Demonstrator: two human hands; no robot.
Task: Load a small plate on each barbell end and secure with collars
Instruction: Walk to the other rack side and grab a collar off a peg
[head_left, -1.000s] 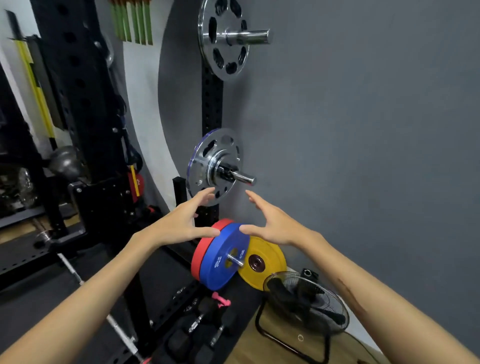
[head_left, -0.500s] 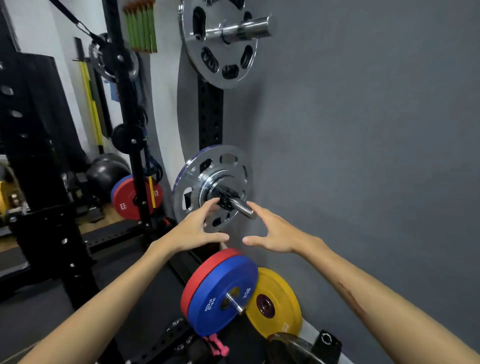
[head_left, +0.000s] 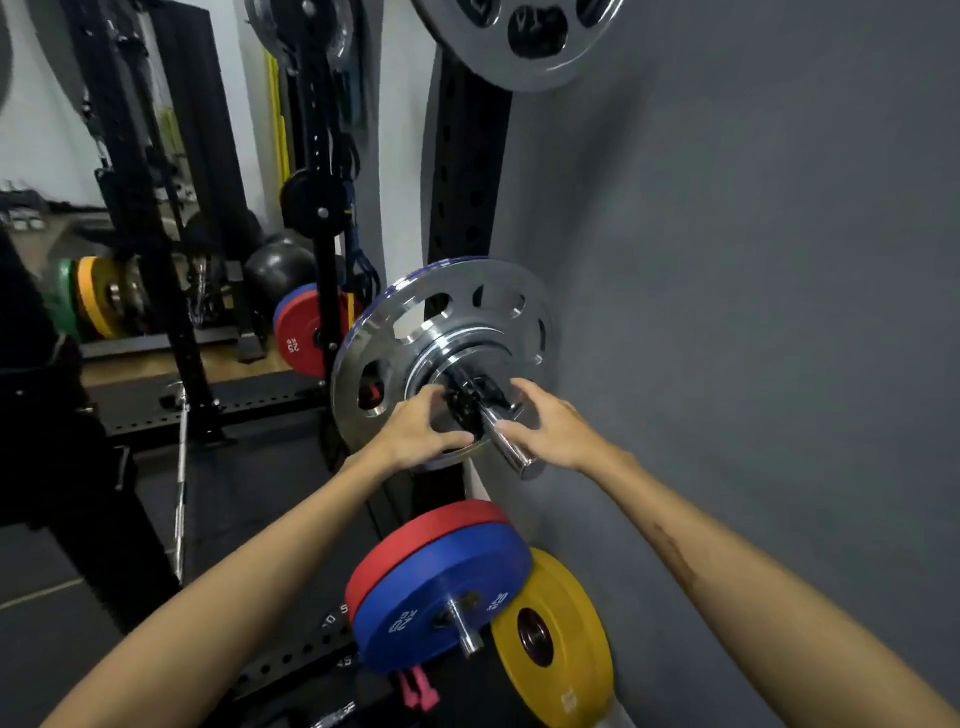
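A black collar (head_left: 470, 400) sits clamped on a chrome storage peg (head_left: 511, 449) that sticks out of the black wall upright. Behind the collar lie small silver plates (head_left: 457, 340) stacked in front of a large silver plate with holes (head_left: 447, 306). My left hand (head_left: 418, 434) curls around the collar's left side, thumb underneath. My right hand (head_left: 553, 426) grips its right side, index finger over the top and thumb against the peg. A barbell shaft (head_left: 180, 467) runs down at the left.
Below my hands a red and a blue 20 kg plate (head_left: 441, 587) hang on a lower peg, and a yellow plate (head_left: 563, 644) leans on the grey wall. Another silver plate (head_left: 519, 41) hangs overhead. Black rack posts (head_left: 145, 208) and coloured plates stand at left.
I have moved closer to the peg. Both hands rose from above the coloured plates and closed onto the black collar in front of the silver plates.
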